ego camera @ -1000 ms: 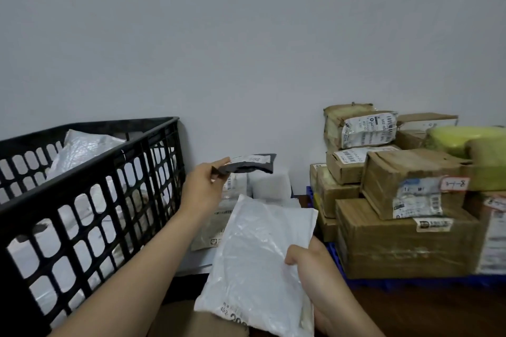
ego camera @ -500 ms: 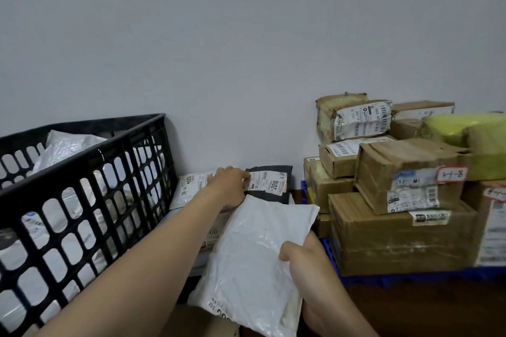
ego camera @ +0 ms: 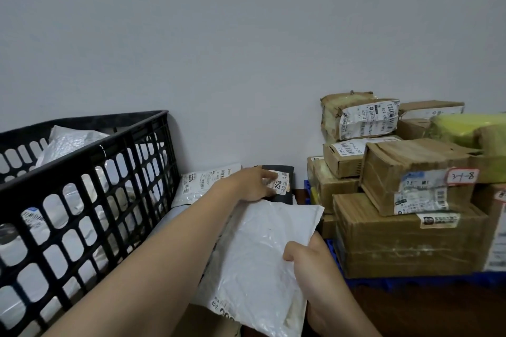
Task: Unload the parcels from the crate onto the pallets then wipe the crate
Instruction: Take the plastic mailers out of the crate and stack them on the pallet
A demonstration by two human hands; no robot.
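white mailer (ego camera: 260, 249) pinched in right hand (ego camera: 315, 276) (thumb on top), left hand (ego camera: 246, 186) touching black parcel (ego camera: 286, 197)

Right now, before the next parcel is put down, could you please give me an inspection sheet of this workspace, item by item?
Surface: dark brown floor; a blue pallet lies under the cardboard boxes.
Job's things: the black crate holds white bagged parcels; a dark parcel labelled 2016 and a white parcel labelled 1004 lie beside it, by the wall.
Clutter: nothing seen.
Hands: the left hand rests on the dark parcel's label, grip unclear; the right hand grips a white poly mailer.
Cables: nothing seen.
Surroundings: plain pale wall; a yellow wrapped parcel sits on top of the stack.
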